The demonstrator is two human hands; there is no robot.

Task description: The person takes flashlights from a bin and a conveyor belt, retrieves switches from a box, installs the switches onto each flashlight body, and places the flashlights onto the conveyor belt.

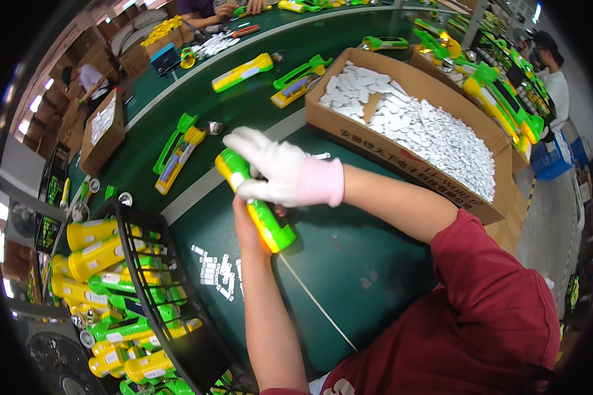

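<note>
A yellow and green flashlight (265, 220) is held at a slant above the green work surface. My bare left hand (247, 230) wraps its lower part from the left, and some of those fingers are hidden behind the body. Over its upper part lies my right hand (270, 168), in a white glove with a pink cuff. The gloved thumb rests across the flashlight while the longer fingers reach past its upper end. Small white plastic pieces (211, 270) lie loose on the surface, left of my left forearm.
A cardboard box (402, 155) full of white pieces stands at the right. A black basket (141, 263) at the left holds many flashlights. Beyond my hands, a belt (244, 105) carries opened flashlight bodies (180, 158). Other people (89, 79) are farther off.
</note>
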